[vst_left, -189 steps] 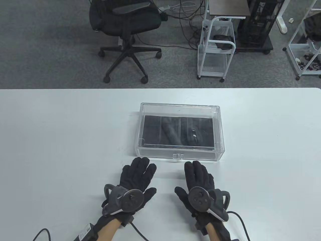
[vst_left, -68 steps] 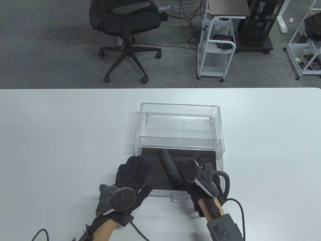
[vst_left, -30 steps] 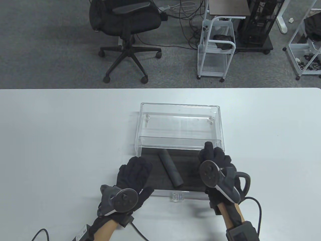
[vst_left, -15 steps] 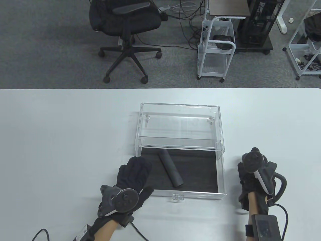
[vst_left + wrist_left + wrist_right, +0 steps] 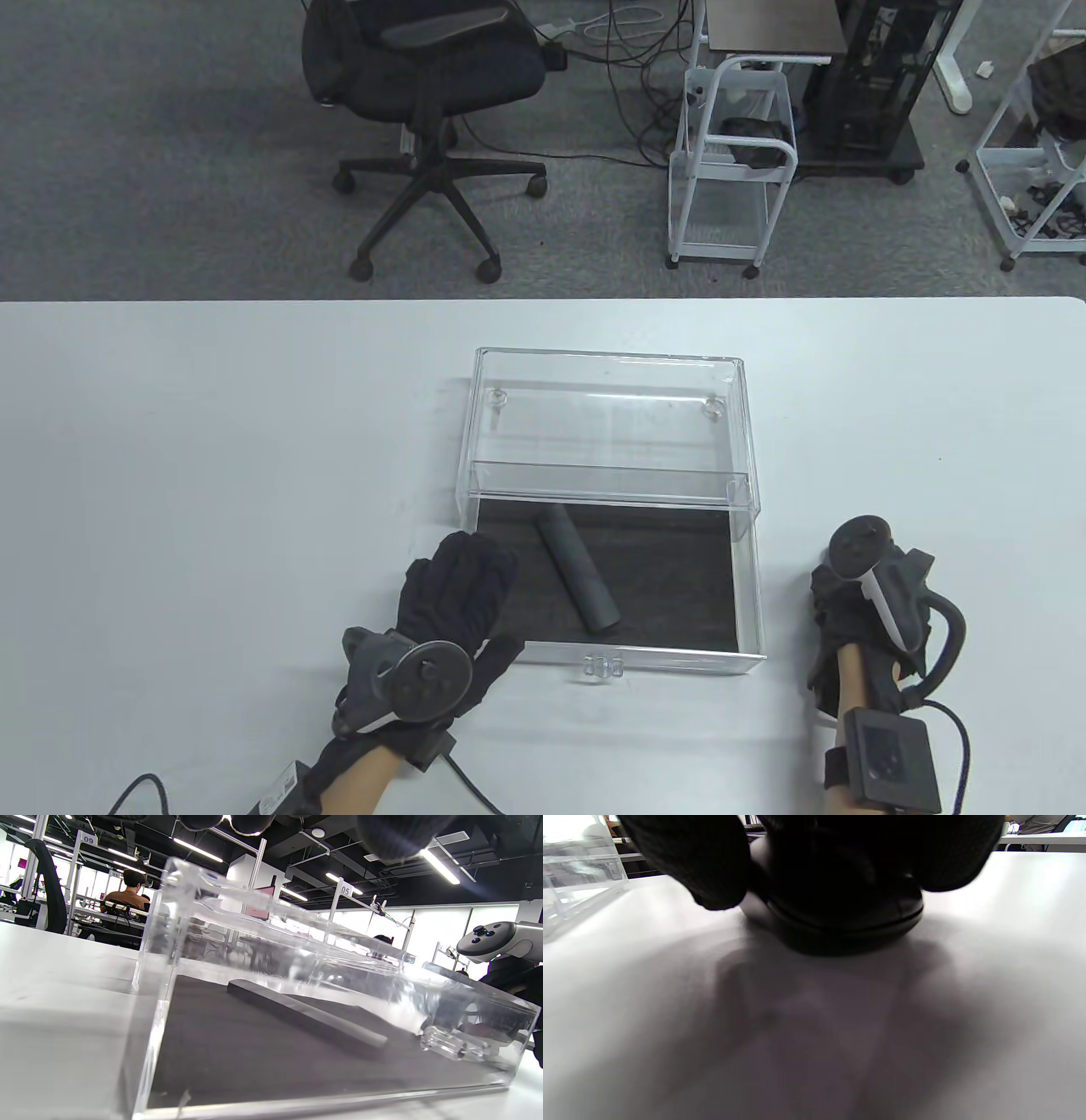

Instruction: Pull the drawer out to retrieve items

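The clear acrylic case (image 5: 607, 407) sits mid-table with its drawer (image 5: 670, 655) pulled out toward me; the handle (image 5: 603, 667) is at the front. A dark grey cylinder (image 5: 577, 573) lies on the drawer's black liner, also seen in the left wrist view (image 5: 305, 1016). My left hand (image 5: 467, 564) rests flat, fingers extended, on the drawer's left front corner. My right hand (image 5: 836, 598) is on the table just right of the drawer, holding a black mouse-like object (image 5: 840, 921) that touches the tabletop, with fingers (image 5: 704, 866) wrapped over it.
The white table (image 5: 212, 441) spreads wide on both sides of the case. The drawer's right wall (image 5: 577, 878) is close to my right hand. An office chair (image 5: 424, 76) and a white cart (image 5: 730, 170) stand on the floor beyond the far edge.
The drawer was pulled open. My right hand lifted the black object out of the drawer, moved right and lowered it to the table. My left hand stayed at the drawer's corner.
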Motion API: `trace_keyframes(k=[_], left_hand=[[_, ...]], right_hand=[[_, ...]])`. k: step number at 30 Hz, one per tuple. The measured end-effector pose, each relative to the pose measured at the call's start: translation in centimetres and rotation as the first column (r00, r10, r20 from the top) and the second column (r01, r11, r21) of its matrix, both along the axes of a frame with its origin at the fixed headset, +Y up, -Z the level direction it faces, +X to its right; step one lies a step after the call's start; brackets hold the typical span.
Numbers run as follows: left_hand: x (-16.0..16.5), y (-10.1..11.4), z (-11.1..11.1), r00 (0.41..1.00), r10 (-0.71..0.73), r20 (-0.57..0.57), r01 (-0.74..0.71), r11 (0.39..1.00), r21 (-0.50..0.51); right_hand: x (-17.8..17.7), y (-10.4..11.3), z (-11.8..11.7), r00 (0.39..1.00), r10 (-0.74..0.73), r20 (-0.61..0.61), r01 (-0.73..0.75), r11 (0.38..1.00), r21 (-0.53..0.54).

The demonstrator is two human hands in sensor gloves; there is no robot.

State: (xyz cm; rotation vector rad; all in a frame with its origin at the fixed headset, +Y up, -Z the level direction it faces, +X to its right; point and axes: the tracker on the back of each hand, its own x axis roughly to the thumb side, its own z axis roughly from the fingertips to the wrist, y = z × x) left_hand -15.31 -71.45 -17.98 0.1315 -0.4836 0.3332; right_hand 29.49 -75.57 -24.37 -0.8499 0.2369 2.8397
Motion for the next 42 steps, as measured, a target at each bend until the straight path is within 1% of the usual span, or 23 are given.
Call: trace_keyframes(k=[1, 3, 7, 8, 11, 14, 15, 18, 20, 25, 29, 31, 34, 37, 38, 39, 41, 42], left_hand=[[0.0, 0.0, 0.0, 1.000, 0.001, 0.001, -0.001, 1.000, 0.001], [0.1, 0.0, 0.1, 1.000, -0.001, 0.002, 0.001, 1.000, 0.003], [0.2, 0.3, 0.3, 1.000, 0.003, 0.009, -0.003, 1.000, 0.022], [0.2, 0.4, 0.3, 1.000, 0.003, 0.010, -0.003, 1.000, 0.024], [0.2, 0.5, 0.5, 1.000, 0.000, 0.023, -0.001, 1.000, 0.029], [0.2, 0.7, 0.6, 1.000, 0.005, 0.021, -0.006, 0.999, 0.040], [0.2, 0.8, 0.7, 1.000, 0.008, 0.022, -0.009, 0.999, 0.049], [0.4, 1.1, 0.9, 1.000, 0.005, 0.025, -0.007, 0.998, 0.068], [0.5, 1.2, 1.1, 1.000, 0.001, 0.029, -0.003, 0.997, 0.075], [0.8, 1.2, 1.1, 0.999, -0.008, 0.034, 0.006, 0.997, 0.075], [1.1, 1.5, 0.9, 0.999, -0.008, 0.035, 0.006, 0.997, 0.076], [1.4, 1.8, 0.7, 0.999, -0.034, 0.038, 0.032, 0.998, 0.056], [2.4, 2.7, -0.2, 0.988, -0.141, 0.068, 0.145, 0.988, -0.048], [4.1, 3.2, -1.9, 0.955, -0.271, 0.125, 0.282, 0.955, -0.089], [5.0, 3.2, -2.9, 0.927, -0.346, 0.148, 0.362, 0.926, -0.103], [5.5, 3.2, -3.5, 0.906, -0.390, 0.164, 0.409, 0.906, -0.108], [7.1, 3.0, -4.9, 0.841, -0.491, 0.225, 0.525, 0.842, -0.125], [8.0, 2.9, -5.5, 0.801, -0.548, 0.241, 0.586, 0.799, -0.134]], right_hand=[[-0.1, 0.4, 0.2, 1.000, -0.017, -0.001, 0.017, 1.000, 0.011], [-0.7, 1.6, 0.5, 1.000, -0.008, -0.017, 0.009, 0.997, 0.070], [-3.6, 5.7, 2.1, 0.992, 0.055, -0.111, -0.028, 0.973, 0.231], [-4.2, 6.4, 2.4, 0.989, 0.067, -0.132, -0.031, 0.966, 0.258], [-7.4, 8.8, 3.9, 0.961, 0.100, -0.257, -0.003, 0.936, 0.352], [-10.3, 10.1, 5.5, 0.920, 0.113, -0.375, 0.051, 0.915, 0.400], [-11.5, 10.3, 6.1, 0.896, 0.109, -0.429, 0.086, 0.907, 0.411], [-14.4, 9.8, 7.4, 0.821, 0.098, -0.562, 0.160, 0.906, 0.392], [-16.5, 9.1, 7.9, 0.761, 0.082, -0.643, 0.195, 0.917, 0.349], [-19.0, 7.6, 7.9, 0.695, 0.050, -0.717, 0.214, 0.938, 0.274], [-19.7, 7.2, 8.0, 0.669, 0.048, -0.742, 0.221, 0.940, 0.261], [-19.9, 7.2, 8.1, 0.660, 0.050, -0.749, 0.223, 0.940, 0.259], [-20.0, 7.5, 8.3, 0.655, 0.064, -0.753, 0.226, 0.934, 0.276], [-19.9, 7.8, 8.5, 0.653, 0.068, -0.754, 0.238, 0.927, 0.289], [-19.9, 7.9, 8.5, 0.655, 0.068, -0.752, 0.238, 0.927, 0.290], [-19.8, 7.9, 8.5, 0.657, 0.069, -0.750, 0.237, 0.926, 0.293], [-19.5, 8.1, 8.4, 0.664, 0.069, -0.745, 0.235, 0.926, 0.296], [-19.2, 8.1, 8.4, 0.667, 0.065, -0.742, 0.236, 0.926, 0.294]])
